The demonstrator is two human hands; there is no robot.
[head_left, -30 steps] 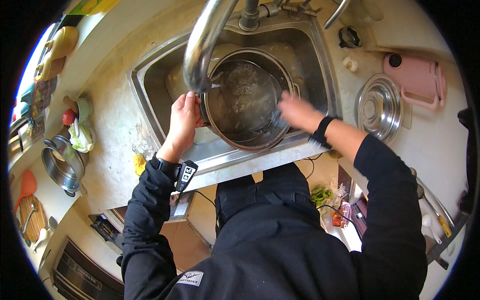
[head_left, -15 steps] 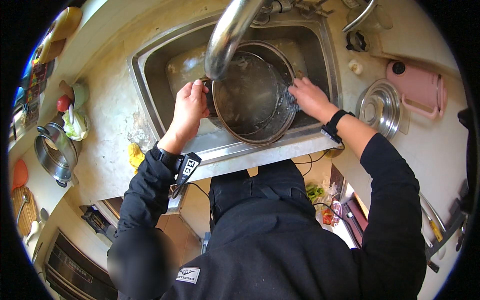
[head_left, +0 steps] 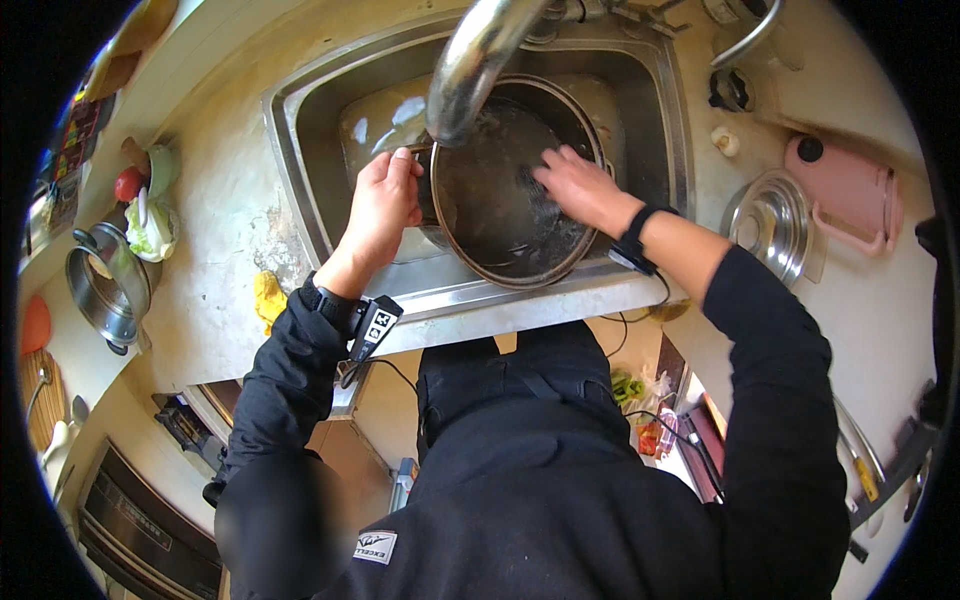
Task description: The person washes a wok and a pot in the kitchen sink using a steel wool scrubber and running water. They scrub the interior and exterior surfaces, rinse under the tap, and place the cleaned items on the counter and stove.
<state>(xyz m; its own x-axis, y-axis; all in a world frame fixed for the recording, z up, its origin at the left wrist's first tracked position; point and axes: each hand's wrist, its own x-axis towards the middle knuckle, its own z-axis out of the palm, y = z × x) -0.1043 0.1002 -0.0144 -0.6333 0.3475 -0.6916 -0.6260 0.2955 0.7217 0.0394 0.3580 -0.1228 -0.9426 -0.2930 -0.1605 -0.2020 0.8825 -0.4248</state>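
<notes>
Left hand [head_left: 388, 195], closed on the handle at the left side of a round pot [head_left: 577, 117]. Right hand [head_left: 580, 185], inside the pot, fingers curled on a dark wire scrubber [head_left: 545, 208], partly blurred. Pot: in a steel sink [head_left: 440, 297], murky water within, tap [head_left: 480, 70] above its left edge. Counter, left: yellow cloth [head_left: 268, 298], cabbage [head_left: 150, 232], lidded pan [head_left: 92, 292]. Counter, right: garlic bulb [head_left: 725, 141], steel bowl [head_left: 768, 225], pink jug [head_left: 852, 185].

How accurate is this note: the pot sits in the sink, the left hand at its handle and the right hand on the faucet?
One slip: the head view shows the right hand over the open pot, not on the faucet.
</notes>
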